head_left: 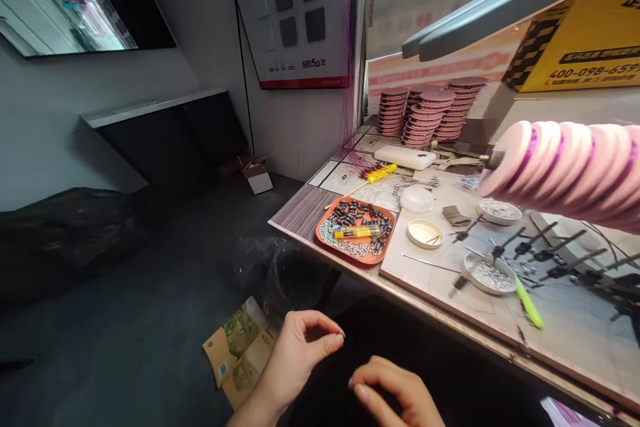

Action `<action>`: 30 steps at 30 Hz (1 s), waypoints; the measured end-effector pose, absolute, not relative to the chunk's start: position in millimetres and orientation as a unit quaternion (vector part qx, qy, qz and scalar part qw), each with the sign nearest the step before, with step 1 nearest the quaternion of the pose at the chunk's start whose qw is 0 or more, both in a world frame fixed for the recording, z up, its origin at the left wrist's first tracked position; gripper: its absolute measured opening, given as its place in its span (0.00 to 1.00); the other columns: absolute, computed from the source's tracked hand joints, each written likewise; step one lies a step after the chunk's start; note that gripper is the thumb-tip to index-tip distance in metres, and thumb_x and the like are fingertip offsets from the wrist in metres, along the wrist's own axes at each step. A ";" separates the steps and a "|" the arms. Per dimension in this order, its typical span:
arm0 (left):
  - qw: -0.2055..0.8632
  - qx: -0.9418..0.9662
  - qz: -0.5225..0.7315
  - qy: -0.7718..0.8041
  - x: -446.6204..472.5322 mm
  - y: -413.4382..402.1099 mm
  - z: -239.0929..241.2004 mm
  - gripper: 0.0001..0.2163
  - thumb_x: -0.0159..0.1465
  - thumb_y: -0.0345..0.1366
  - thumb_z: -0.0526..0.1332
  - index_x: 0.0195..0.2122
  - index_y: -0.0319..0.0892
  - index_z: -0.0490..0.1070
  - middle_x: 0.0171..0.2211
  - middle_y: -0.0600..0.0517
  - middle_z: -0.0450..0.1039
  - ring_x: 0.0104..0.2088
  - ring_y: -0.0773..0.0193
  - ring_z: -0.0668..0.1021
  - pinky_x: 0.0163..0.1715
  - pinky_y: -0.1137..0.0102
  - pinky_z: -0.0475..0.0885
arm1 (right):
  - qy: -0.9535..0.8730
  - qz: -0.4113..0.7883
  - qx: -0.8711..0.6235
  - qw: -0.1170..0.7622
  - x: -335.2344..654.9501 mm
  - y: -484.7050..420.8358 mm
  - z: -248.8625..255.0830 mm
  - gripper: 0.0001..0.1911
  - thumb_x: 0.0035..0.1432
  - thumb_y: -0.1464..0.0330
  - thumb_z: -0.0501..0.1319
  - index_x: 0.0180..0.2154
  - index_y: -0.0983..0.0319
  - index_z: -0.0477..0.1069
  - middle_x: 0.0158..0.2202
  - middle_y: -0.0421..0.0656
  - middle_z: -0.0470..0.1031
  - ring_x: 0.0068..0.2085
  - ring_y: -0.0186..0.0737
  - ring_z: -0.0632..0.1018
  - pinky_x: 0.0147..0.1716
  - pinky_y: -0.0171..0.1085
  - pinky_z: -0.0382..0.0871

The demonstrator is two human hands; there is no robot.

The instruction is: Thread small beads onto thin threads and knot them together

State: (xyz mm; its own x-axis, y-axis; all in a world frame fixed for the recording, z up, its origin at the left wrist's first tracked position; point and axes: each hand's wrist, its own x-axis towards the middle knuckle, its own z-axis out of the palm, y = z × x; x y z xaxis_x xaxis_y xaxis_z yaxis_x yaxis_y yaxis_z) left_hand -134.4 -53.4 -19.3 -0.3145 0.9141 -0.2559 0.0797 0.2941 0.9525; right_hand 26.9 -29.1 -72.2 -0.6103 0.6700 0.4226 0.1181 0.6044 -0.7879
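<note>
My left hand is below and in front of the orange tray, thumb and forefinger pinched tip to tip; I cannot tell whether anything thin sits between them. My right hand is just beside it, nearer me than the tray, knuckles up and fingers curled in, and I cannot tell if it grips anything. Neither hand touches the table. The carton lies flat on the floor, below the tray and to its left, right beside my left wrist, which covers its near edge. It is turned cornerwise with one corner pointing away to the left, so its long axis is unclear. Between carton and tray slumps a black plastic bag. The tray sits at the table's near edge, full of small dark beads. A yellow lighter lies across them, its long axis left to right, roughly along the table edge. Right of the tray are a white lid, a dish of metal bits and a green pen. Beyond the tray lies a white case, and farther back stand stacks of pink discs.
</note>
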 end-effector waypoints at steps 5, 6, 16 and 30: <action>0.454 0.376 0.449 0.672 -126.3 -54.0 -17.2 0.04 0.47 0.34 0.68 0.22 0.39 0.77 0.23 0.50 0.77 0.27 0.62 0.76 0.30 0.71 0.69 | -0.641 0.574 -0.363 0.356 31.2 -29.6 -72.5 0.19 0.56 0.54 0.58 0.25 0.62 0.73 0.24 0.40 0.73 0.28 0.38 0.74 0.30 0.31 0.68; 0.450 0.382 0.445 0.674 -124.8 -54.0 -16.9 0.04 0.47 0.34 0.68 0.22 0.39 0.78 0.23 0.50 0.78 0.27 0.61 0.76 0.31 0.71 0.69 | -0.628 0.586 -0.373 0.352 32.0 -29.9 -73.5 0.19 0.55 0.54 0.59 0.25 0.62 0.74 0.24 0.41 0.73 0.28 0.38 0.74 0.30 0.32 0.68; 0.404 0.484 0.406 0.662 -108.6 -58.1 -8.4 0.02 0.51 0.32 0.66 0.23 0.42 0.79 0.24 0.49 0.78 0.27 0.60 0.77 0.31 0.71 0.69 | -0.629 0.564 -0.391 0.365 40.9 -35.5 -71.4 0.18 0.56 0.55 0.58 0.25 0.61 0.74 0.23 0.41 0.71 0.26 0.37 0.72 0.27 0.31 0.66; 0.374 0.479 0.460 0.648 -94.8 -61.2 -25.4 0.03 0.52 0.33 0.66 0.23 0.42 0.77 0.22 0.50 0.75 0.25 0.62 0.75 0.28 0.71 0.68 | -0.757 0.376 -0.350 0.404 57.6 -26.2 -51.4 0.08 0.60 0.67 0.56 0.32 0.59 0.73 0.24 0.39 0.70 0.25 0.35 0.73 0.25 0.29 0.67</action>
State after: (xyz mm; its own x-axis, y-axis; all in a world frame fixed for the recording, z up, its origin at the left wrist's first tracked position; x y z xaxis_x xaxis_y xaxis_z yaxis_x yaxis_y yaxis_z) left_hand -94.8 -61.2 -25.4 -0.2617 0.9642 -0.0433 0.2774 0.1181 0.9535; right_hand 57.6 -26.2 -51.4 -0.4284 0.8336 0.3488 0.2257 0.4725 -0.8520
